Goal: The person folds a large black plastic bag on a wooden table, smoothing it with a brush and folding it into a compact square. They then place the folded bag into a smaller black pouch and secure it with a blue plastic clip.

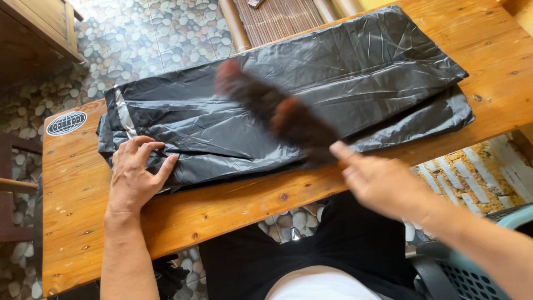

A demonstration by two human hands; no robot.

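Note:
A stack of black plastic bags (344, 72) lies flat across a narrow wooden table (78, 183). My left hand (136, 175) presses flat on the near left corner of the stack, fingers spread. My right hand (377, 180) grips the handle end of a dark brown brush (272, 111), which is blurred and lies diagonally over the middle of the bags. The brush's bristles touch or hover just over the plastic; I cannot tell which.
A round globe sticker (66, 123) marks the table's left end. A pebble floor (150, 39) shows beyond the table. A teal plastic chair (477, 261) stands at the lower right, and a wooden chair (11, 183) at the left edge.

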